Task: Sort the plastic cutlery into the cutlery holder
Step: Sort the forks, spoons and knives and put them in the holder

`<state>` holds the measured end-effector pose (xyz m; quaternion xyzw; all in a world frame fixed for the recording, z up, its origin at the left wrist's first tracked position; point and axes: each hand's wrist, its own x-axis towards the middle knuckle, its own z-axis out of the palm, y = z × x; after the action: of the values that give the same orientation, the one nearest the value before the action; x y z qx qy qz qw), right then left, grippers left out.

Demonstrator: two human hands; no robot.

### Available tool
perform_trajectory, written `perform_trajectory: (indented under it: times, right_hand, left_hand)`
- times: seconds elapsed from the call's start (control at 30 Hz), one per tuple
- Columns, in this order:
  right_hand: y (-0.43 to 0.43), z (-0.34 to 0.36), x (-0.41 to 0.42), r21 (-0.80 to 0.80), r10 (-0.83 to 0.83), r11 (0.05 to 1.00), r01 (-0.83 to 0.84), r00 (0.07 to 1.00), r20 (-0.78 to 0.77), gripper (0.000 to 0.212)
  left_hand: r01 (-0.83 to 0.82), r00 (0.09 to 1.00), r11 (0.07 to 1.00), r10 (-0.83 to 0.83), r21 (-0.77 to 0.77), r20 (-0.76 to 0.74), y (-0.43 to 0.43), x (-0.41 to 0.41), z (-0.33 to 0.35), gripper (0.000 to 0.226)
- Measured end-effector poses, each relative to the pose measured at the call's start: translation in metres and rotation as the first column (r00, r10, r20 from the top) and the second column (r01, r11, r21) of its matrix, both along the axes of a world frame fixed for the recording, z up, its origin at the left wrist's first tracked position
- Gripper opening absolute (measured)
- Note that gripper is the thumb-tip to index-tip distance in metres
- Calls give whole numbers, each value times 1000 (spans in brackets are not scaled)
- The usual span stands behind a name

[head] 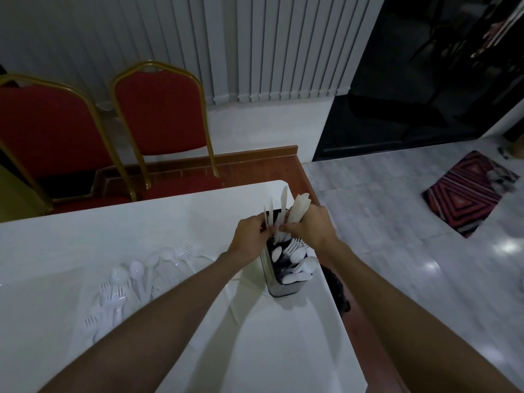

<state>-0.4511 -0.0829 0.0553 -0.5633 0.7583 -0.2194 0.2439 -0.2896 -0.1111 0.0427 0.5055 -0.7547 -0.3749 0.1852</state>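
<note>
A dark cutlery holder (283, 289) stands near the right edge of the white table (175, 211). White forks and spoons (297, 258) stick out of its nearer compartments. My right hand (310, 229) grips a bunch of white plastic knives (299, 208) above the holder's far end. My left hand (249, 236) pinches a few more knives (269, 218) right beside it, blades pointing up. Loose white spoons and forks (133, 282) lie scattered on the table to the left.
Two red chairs with gold frames (158, 120) stand behind the table. The table's right edge drops to a tiled floor with a striped rug (465, 191). A dark object (337, 290) sits just past the table edge beside the holder.
</note>
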Motion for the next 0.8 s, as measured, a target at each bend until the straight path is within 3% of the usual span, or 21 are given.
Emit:
perform_trajectory:
  times: [0.2, 0.37, 0.47, 0.57, 0.7, 0.8]
  right_hand:
    - [-7, 4, -1, 195, 158, 970, -148, 987, -37, 50]
    - [-4, 6, -3, 117, 120, 986, -115, 992, -40, 33]
    - [-1, 2, -2, 129, 132, 984, -125, 990, -41, 37]
    - [1, 11, -5, 105, 164, 981, -162, 986, -15, 44]
    - [6, 14, -8, 49, 111, 993, -111, 994, 0, 19]
    - [10, 4, -6, 42, 89, 995, -88, 995, -38, 21]
  left_hand:
    - [45, 999, 999, -45, 19, 3, 5, 10, 0, 12]
    - [25, 1000, 999, -25, -42, -19, 7, 10, -4, 4]
    - [25, 999, 998, -23, -53, 40, 6, 8, -5, 11]
    - [1, 1000, 998, -2, -58, -22, 5, 8, -2, 11]
    - [-23, 998, 999, 21, -35, -62, 6, 10, -4, 11]
    - [-56, 994, 997, 51, -53, -96, 9, 9, -6, 8]
